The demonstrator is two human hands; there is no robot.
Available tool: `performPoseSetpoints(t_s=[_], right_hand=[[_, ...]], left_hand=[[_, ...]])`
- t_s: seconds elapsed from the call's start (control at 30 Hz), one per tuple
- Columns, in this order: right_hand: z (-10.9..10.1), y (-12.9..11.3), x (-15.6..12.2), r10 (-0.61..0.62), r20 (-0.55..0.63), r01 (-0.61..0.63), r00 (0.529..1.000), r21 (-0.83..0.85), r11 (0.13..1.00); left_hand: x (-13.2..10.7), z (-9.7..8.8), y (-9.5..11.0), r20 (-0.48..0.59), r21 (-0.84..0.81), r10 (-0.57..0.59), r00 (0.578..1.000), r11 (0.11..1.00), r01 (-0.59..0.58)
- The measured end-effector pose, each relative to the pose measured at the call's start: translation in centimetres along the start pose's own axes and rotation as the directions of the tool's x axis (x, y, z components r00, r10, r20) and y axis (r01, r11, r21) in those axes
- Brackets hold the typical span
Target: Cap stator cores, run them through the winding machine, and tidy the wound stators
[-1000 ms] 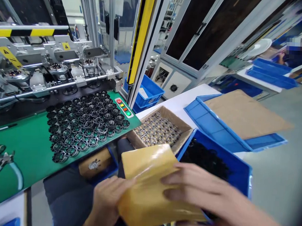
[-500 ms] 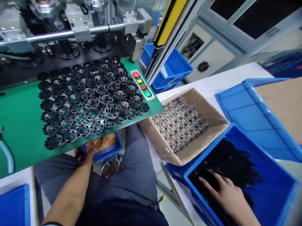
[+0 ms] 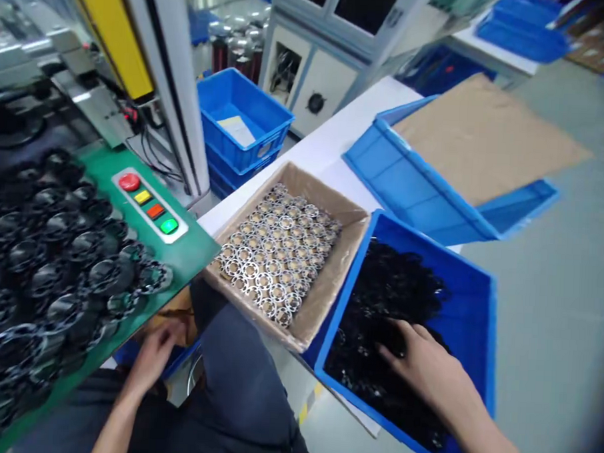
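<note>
My right hand [image 3: 423,365] reaches into a blue bin [image 3: 492,341] on the right, its thumb and forefinger apart among a heap of loose black plastic parts [image 3: 394,284]. The other fingertips are partly hidden in that dark pile. Below the green table edge, my left hand [image 3: 156,354] is bent with its fingers together at a brown lining in a low blue bin [image 3: 180,361]. What those fingers hold, if anything, is not visible. Rows of black ring-shaped plastic parts [image 3: 54,276] stand on the green tabletop [image 3: 191,248] at the left, blurred up close.
A cardboard box [image 3: 323,307] with rows of grey metal rings [image 3: 281,252] stands between table and bin. A blue crate [image 3: 409,178] with a cardboard sheet [image 3: 486,141] lies behind. A button panel [image 3: 150,206] and yellow-marked post [image 3: 120,38] stand near stacked blue bins [image 3: 241,130].
The view has swung right, so the machine and black rings shift left. My right hand's fingers, stretched before, are more curled in the pile. My left hand stays under the table edge.
</note>
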State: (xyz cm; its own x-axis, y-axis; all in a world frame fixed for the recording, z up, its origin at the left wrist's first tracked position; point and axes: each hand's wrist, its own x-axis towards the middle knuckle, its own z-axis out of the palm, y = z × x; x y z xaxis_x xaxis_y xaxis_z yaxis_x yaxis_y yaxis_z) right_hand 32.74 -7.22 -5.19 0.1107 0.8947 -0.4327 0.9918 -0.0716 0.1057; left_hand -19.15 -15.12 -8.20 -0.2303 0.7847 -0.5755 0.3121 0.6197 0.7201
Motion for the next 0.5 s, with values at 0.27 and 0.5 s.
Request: performPoseSetpoints(t_s=[0.27,0.5], right_hand=[[-2.5,1.7,1.3,-0.154,0.087,0.123,0.984,0.286,0.95],[-2.6,3.0,1.3,-0.276,-0.013,0.215,0.961,0.665,0.716]], left_hand=[[-4.7,5.5,18.5,0.319,0.061,0.493,0.81,0.842,-0.536],[13.7,12.6,35.0,0.127,0.712,0.542,0.831,0.533,-0.456]])
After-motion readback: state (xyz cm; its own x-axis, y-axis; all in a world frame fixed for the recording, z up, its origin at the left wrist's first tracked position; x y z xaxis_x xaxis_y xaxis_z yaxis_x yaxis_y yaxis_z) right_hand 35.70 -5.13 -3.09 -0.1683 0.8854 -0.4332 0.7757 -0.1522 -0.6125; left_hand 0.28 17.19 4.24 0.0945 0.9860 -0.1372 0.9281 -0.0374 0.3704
